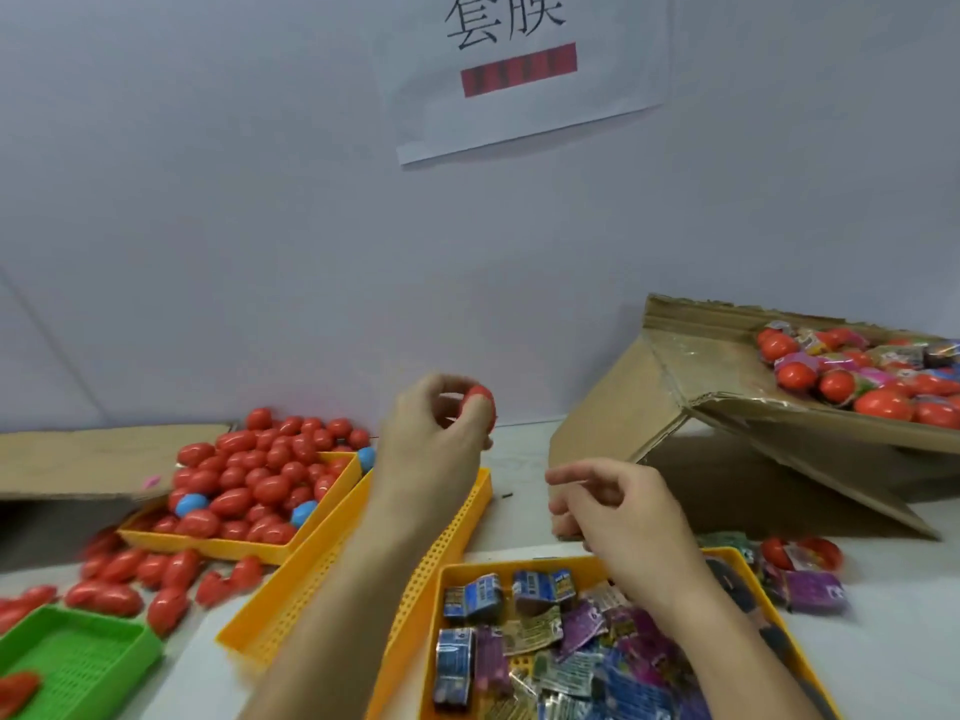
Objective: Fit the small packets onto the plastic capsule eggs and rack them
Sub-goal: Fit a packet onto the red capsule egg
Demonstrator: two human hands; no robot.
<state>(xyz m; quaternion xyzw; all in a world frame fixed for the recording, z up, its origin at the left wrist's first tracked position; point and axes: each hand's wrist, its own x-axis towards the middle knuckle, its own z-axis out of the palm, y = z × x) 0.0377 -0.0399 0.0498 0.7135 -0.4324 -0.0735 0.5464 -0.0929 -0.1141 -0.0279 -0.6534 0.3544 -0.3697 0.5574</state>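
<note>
Seen from the head camera at a packing bench: mid-frame, left hand (434,433) raised, fingers curled round a red capsule egg (480,400) pinched at the fingertips. Just right and lower, right hand (618,517) hovering above the packet tray (452,574), fingers loosely bent, thumb and forefinger near each other; whether anything is pinched between them cannot be told. Lower centre to lower right, that orange tray filled with small printed packets (545,641), blue, purple and silver. Left of centre, another orange tray (239,550) heaped with red eggs (260,475) and a few blue ones, more red eggs spilled on the table beside it. Between the two, a long perforated orange rack (311,589) running diagonally beneath the left forearm. Lower left corner, a green basket (83,662) with one red egg at its edge. Right side of the frame, a tilted cardboard box (727,433) holding wrapped eggs (857,376) at the upper right. Top centre, a paper sign (519,70) on the pale wall.
</note>
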